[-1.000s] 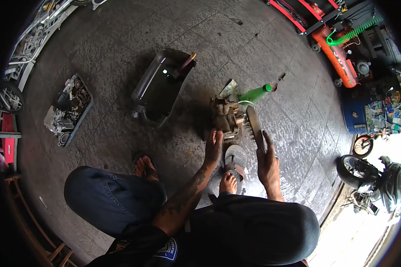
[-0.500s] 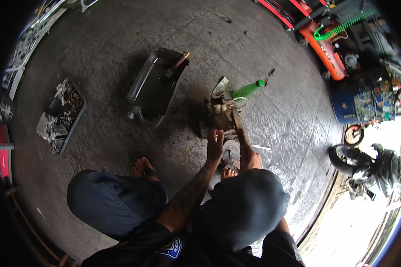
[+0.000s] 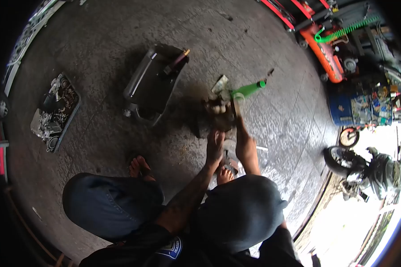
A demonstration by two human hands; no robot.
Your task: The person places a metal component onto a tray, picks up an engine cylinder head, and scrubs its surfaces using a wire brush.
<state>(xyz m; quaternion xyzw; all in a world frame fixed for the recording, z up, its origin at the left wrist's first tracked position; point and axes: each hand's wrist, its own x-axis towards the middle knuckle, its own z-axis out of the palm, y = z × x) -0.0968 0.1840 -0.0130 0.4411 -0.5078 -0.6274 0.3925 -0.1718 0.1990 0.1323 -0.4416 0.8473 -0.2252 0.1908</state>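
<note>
A dirty brown metal engine part [image 3: 219, 119] rests on the floor in front of my feet. My left hand [image 3: 215, 144] is closed on its near edge, fingers curled against it. Beside it, my right hand [image 3: 246, 149] grips a flat, brown, strip-like tool [image 3: 236, 109], held along the right side of the part. The tool's kind cannot be made out. A pale, blurred loop shows near the tool's far end. Just beyond lie a green bottle [image 3: 249, 90] and a crumpled pale packet [image 3: 220, 83].
A cut-open black jerrycan [image 3: 140, 82] holds a brush-like tool with a dark handle [image 3: 176, 62]. Further left stands a tray [image 3: 78, 104] of metal parts. An orange compressor [image 3: 323, 53], a blue drum [image 3: 340, 109] and a motorcycle [image 3: 370, 167] stand on the right.
My right hand and the brown tool have moved slightly away from me along the part. The left hand stays on the part. The whole view has shifted a little.
</note>
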